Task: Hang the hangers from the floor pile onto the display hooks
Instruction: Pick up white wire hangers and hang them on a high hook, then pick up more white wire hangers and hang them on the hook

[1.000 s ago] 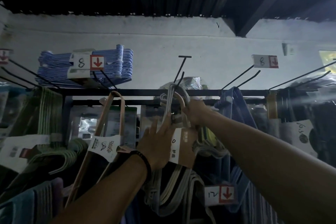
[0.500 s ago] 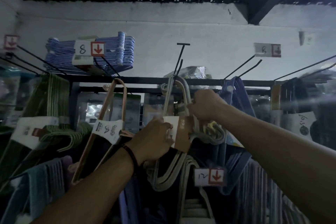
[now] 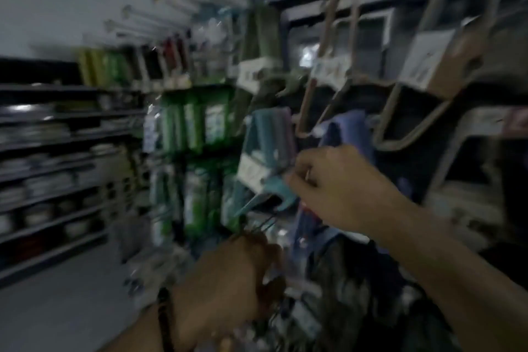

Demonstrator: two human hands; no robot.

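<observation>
Well, the hangers first: a teal hanger bundle w/ a white label hangs mid-rack. A peach hanger bundle and a grey hanger bundle hang to its right, higher up, all seemingly on display hooks. The floor pile isn't in view.

The right hand sits just right of the teal bundle's lower tip, fingers curled. Blur hides whether it pinches that tip or only brushes it. The left hand, nearer and lower, w/ a dark wristband, is curled too; can't tell what it holds, if anything.

Left of the rack are green packs, then far-left stock shelves and floor.

Prob. btwn hangers now. Next move calls for reaching down to the pile, taking a bundle by its hook end, and picking a hook w/ room.
</observation>
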